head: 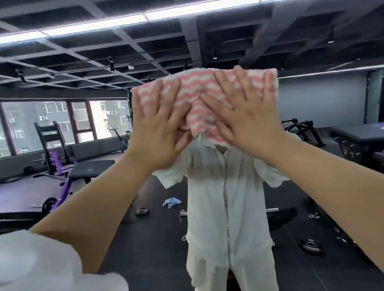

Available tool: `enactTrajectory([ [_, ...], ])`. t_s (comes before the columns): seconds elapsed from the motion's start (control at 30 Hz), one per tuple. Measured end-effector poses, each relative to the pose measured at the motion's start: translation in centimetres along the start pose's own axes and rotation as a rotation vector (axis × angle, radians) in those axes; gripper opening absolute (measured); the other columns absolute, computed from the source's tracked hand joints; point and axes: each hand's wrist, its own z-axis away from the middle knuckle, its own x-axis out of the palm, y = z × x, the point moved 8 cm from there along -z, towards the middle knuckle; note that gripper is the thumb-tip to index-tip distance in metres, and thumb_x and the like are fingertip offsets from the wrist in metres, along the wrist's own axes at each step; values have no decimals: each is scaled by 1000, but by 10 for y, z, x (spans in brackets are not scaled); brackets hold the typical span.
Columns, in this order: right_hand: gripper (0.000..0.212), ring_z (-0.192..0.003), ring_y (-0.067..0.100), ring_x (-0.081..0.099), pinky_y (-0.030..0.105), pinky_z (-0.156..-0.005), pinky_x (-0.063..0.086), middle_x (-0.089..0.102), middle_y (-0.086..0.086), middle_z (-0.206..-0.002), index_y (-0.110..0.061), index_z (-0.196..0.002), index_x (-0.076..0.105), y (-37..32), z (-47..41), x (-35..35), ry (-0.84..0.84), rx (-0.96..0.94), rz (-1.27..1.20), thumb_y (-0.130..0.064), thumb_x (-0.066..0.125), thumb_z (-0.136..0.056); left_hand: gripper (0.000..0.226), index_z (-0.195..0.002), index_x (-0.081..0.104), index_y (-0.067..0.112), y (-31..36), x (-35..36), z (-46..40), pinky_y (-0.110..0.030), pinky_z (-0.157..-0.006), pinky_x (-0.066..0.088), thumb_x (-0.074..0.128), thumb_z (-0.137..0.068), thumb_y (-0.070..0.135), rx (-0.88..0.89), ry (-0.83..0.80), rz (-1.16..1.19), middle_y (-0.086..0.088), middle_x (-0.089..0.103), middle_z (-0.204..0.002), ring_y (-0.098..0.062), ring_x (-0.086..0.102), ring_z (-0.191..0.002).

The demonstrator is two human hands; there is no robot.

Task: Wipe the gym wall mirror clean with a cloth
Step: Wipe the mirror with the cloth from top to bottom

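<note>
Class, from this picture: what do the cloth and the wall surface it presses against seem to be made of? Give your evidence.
Cloth: soft, fluffy terry or microfibre, judging by its fuzzy pink-and-white pile. Mirror: smooth, glossy glass, apparently, since it reflects the gym and the person.

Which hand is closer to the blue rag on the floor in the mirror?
Left. The left hand presses the pink cloth almost straight above the blue rag; the right hand presses farther right.
</note>
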Motion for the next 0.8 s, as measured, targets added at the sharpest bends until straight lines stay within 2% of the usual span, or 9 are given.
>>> enactTrajectory([
  [0.17,55,-142,35,22,66,-109,7,26,9,-157,-29,-147,31,-23,37,8,48,-22,-55,-54,27,-98,68,-142,29,7,25,4,40,-61,-110,23,45,-88,45,80,24,101,-19,31,-150,-40,23,-139],
  [0.23,56,-143,33,20,64,-111,6,23,8,-157,-27,-148,29,-37,59,12,37,-66,-72,-53,18,-100,69,-143,28,6,40,9,66,-55,-113,18,45,-88,43,97,-12,128,-18,28,-150,-38,22,-139],
  [0.3,54,-143,33,18,63,-111,3,20,7,-156,-25,-147,28,-51,81,15,20,-121,-83,-51,23,-100,69,-142,27,4,56,15,91,-49,-115,10,44,-88,42,114,-46,126,-16,24,-149,-38,21,-139],
  [0.37,56,-144,32,16,63,-112,2,21,7,-155,-24,-145,31,-67,107,20,3,-160,-109,-47,35,-94,68,-141,29,3,74,22,119,-49,-115,9,44,-86,40,131,-78,119,-17,24,-149,-39,22,-138],
  [0.43,57,-147,31,9,63,-113,1,20,7,-157,-21,-145,32,-85,134,24,-4,-211,-112,-43,38,-92,63,-138,33,6,93,28,151,-49,-115,9,45,-84,37,139,-93,110,-18,18,-153,-37,16,-142],
  [0.57,64,-148,32,-2,63,-114,-7,-6,14,-161,-14,-146,26,-125,205,37,-79,-373,-85,-33,36,-86,60,-138,37,23,131,43,217,-51,-114,9,45,-79,32,206,-179,91,-15,-6,-159,-38,-3,-145],
  [0.63,67,-147,37,-2,65,-112,-8,-7,19,-159,-16,-146,27,-147,243,44,-146,-471,-62,-27,36,-80,66,-138,37,27,146,47,242,-52,-113,8,45,-73,31,232,-257,66,-18,3,-158,-40,-4,-145],
  [0.7,67,-147,39,-1,66,-112,-4,-6,24,-158,-26,-143,33,-164,269,46,-210,-552,-46,-29,42,-77,63,-134,40,23,156,46,256,-52,-110,14,43,-72,31,245,-297,48,-17,25,-151,-41,-3,-145],
  [0.8,85,-147,36,-1,61,-111,6,-4,20,-159,-32,-141,35,-162,259,43,-239,-544,-79,-36,70,-63,57,-131,41,15,149,41,256,-50,-109,16,41,-78,34,240,-303,65,-12,35,-143,-38,-3,-146],
])
